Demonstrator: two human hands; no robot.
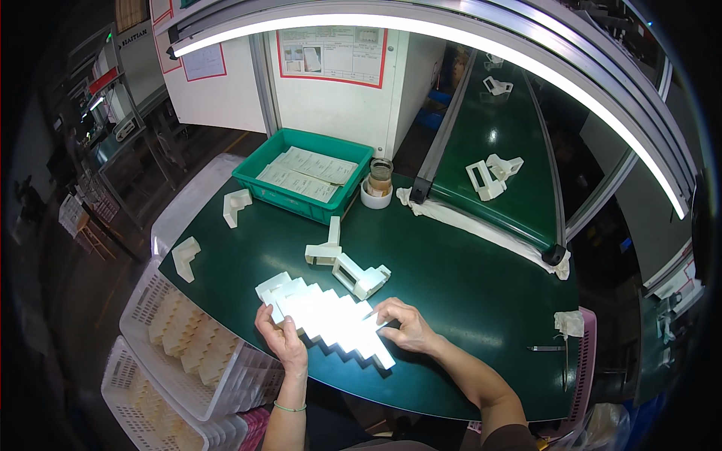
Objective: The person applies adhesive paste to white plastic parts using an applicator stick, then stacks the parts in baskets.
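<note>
A nested row of white angled plastic parts (323, 312) lies on the green tabletop in front of me, its middle washed out by glare. My left hand (282, 340) is curled around the row's near left end, thumb up. At the right end, my right hand (404, 325) pinches one white angled part (382, 352), fingers bent over its upper edge. Just beyond the row are two white frame-like parts, one with an upright arm (325, 249) and one with a rectangular opening (361, 276). Two single angled parts (237, 207) (185, 258) rest at the table's left.
A green tray (248, 177) holding papers stands at the back, beside a jar (380, 174) in a white cup. A green conveyor (489, 135) carrying white parts meets the table at far right. White crates (226, 379) of parts stand lower left. A pen (546, 348) lies near the right edge.
</note>
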